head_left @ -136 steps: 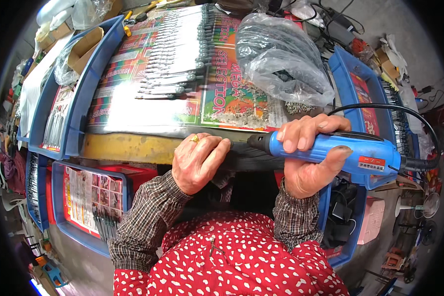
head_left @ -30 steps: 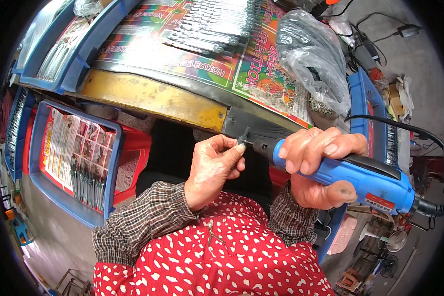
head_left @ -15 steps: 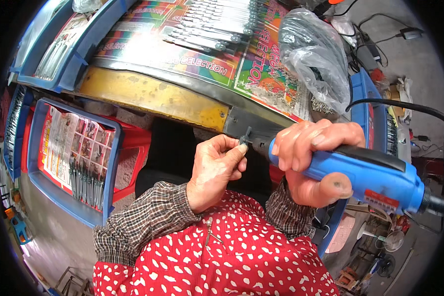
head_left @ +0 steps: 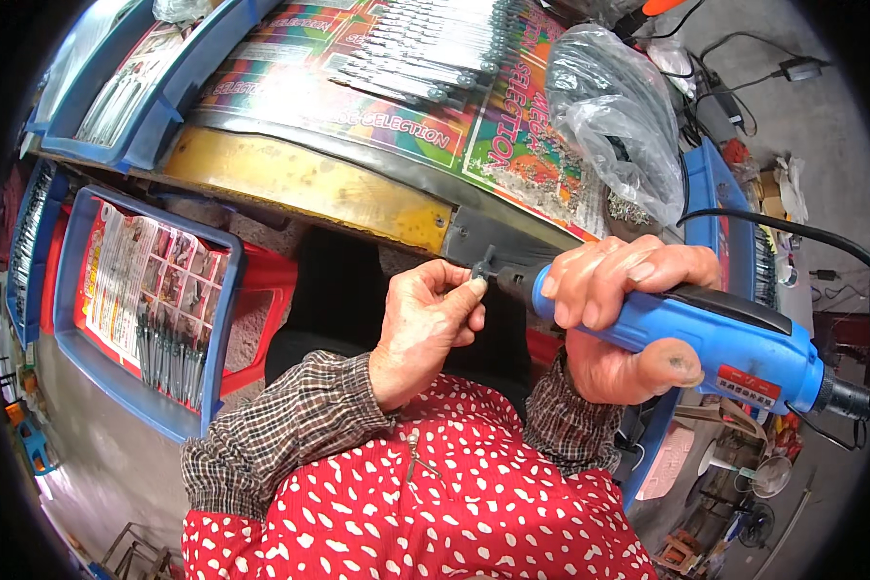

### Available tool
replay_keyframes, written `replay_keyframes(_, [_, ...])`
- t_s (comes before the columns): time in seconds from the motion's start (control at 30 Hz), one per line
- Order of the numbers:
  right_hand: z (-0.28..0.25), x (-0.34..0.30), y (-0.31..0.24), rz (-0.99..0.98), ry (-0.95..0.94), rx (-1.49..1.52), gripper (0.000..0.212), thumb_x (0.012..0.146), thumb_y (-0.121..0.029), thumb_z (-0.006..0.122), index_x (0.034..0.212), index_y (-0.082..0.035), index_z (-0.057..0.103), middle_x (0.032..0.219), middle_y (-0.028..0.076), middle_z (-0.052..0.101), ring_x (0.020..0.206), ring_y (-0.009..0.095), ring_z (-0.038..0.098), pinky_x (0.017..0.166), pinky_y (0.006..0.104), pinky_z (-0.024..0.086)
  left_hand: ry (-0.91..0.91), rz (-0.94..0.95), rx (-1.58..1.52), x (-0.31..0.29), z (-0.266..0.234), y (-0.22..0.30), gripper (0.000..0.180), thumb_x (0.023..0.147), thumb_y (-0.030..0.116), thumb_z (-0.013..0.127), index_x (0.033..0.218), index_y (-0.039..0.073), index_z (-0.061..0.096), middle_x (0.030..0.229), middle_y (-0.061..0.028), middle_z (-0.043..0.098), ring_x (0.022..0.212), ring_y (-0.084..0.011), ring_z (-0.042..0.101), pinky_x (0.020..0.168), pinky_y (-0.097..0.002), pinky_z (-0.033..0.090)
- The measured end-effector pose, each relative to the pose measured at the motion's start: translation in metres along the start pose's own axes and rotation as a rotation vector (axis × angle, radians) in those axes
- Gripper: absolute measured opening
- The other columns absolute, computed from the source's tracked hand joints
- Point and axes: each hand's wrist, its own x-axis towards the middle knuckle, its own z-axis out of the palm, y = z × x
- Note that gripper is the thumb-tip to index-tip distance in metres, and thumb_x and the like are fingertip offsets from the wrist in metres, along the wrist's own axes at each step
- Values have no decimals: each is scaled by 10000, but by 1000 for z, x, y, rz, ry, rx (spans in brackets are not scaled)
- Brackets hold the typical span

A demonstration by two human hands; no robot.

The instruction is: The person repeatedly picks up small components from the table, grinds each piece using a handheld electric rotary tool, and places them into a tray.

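Nearest the viewer, above a red apron with white spots and checked sleeves, the right hand (head_left: 619,319) wraps its whole grip around the body of a blue corded rotary tool (head_left: 706,338), fingers over the top and thumb pressed beneath, so that the tool lies roughly level with its dark nose pointing to the person's left. At that nose the left hand (head_left: 425,324) pinches a small dark metal piece (head_left: 481,266) in a narrow grip between thumb and forefinger, holding it against the tool's tip just below the near edge of the counter (head_left: 300,179). Judged from this arrangement, the work on this piece is under way, not finished: the piece is in the fingers and at the tip, set in no tray. The piece itself is too small to make out in shape; it appears dark grey and short. To the person's left, below the counter's near edge, a blue tray (head_left: 140,309) lined with printed paper holds a row of slender metal pieces and rests on a red crate (head_left: 261,290). On the counter beyond, a colourful printed sheet (head_left: 396,116) carries a long row of slender metal parts (head_left: 425,43), and toward the far right edge sits a clear plastic bag (head_left: 619,116) with small parts inside.
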Motion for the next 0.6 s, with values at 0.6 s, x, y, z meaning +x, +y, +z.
replay_keyframes(0.6, [4,6,2,-3,-41,-247,563,789,-547,579,959,-38,410,643,55,482,502,170,505,516,342,470,14,-13,66,1,-1,0,138,877,120,563,892,-16,546,659,-33,558,540,-55,490,462,-164,385])
